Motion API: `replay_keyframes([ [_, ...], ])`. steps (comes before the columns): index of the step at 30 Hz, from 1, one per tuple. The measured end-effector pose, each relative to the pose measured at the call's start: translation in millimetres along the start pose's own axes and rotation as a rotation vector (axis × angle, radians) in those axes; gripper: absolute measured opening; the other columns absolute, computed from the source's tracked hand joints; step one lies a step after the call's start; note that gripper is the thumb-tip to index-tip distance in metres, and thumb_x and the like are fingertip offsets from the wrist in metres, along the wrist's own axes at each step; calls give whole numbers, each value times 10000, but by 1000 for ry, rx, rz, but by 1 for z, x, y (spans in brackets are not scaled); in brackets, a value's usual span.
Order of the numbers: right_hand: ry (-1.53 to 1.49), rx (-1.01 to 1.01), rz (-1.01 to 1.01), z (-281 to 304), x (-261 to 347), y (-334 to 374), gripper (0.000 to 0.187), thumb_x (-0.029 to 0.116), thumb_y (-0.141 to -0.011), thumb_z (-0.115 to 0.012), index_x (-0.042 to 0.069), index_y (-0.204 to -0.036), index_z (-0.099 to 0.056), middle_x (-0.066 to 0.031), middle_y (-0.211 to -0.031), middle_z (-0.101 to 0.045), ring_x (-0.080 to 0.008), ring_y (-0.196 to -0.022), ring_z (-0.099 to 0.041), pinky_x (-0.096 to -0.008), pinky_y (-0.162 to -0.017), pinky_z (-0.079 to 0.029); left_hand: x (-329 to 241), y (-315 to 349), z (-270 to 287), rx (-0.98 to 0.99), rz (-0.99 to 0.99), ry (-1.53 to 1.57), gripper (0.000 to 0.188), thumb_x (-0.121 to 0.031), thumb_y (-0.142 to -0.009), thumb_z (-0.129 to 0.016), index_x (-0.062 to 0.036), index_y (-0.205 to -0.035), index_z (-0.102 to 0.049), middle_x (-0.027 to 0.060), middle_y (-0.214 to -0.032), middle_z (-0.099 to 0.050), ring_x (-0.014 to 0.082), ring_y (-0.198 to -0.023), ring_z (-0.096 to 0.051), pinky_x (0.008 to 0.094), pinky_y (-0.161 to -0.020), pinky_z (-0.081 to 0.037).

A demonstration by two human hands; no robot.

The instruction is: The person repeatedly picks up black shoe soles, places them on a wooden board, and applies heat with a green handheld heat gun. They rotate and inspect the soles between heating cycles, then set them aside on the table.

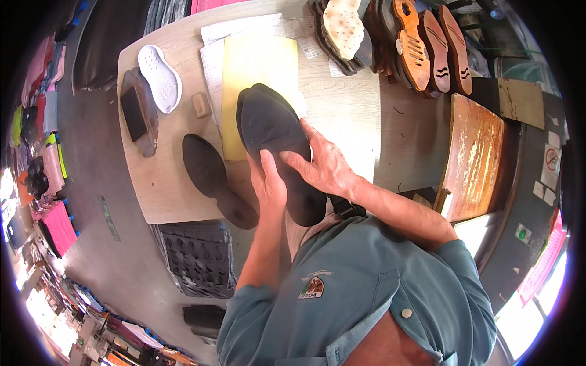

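Both hands press a dark shoe sole (278, 146): left hand (268, 183) grips its edge, right hand (323, 168) lies flat with fingers spread. Maybe smoothing; next needs steady pressure.

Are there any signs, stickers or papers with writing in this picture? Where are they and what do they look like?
Round sign: right wall, white with a red crossed circle.
White printed papers: far end of the table, partly under a yellow sheet.
Small white stickers: below the round sign.
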State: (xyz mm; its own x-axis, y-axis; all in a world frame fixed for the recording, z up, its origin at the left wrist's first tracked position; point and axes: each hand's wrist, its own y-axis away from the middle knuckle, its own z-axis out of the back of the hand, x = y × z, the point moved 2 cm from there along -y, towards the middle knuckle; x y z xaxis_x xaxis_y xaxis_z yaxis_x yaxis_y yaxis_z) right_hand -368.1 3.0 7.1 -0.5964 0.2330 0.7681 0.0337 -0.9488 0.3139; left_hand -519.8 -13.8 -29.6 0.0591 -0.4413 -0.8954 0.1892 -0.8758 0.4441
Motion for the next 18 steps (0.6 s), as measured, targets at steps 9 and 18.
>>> replay_keyframes([
  [9, -250, 47, -35, 10, 16, 17, 910, 316, -890, -827, -168, -1530, -399, -362, -1349, -636, -424, -1237, -670, -435, -1023, -549, -3, 23, 9, 18, -107, 264, 571, -320, -1141, -469, 36, -1585, -410, 195, -1569, -508, 300, -1412, -514, 398, -1170, -404],
  [18, -228, 102, -114, 14, 17, 6, 956, 377, -874, -803, -179, -1529, -385, -388, -1375, -600, -455, -1294, -617, -446, -1073, -516, -16, 19, 3, 51, -129, 305, 511, -254, -1126, -535, 50, -1531, -464, 164, -1468, -581, 254, -1289, -578, 378, -1093, -466],
])
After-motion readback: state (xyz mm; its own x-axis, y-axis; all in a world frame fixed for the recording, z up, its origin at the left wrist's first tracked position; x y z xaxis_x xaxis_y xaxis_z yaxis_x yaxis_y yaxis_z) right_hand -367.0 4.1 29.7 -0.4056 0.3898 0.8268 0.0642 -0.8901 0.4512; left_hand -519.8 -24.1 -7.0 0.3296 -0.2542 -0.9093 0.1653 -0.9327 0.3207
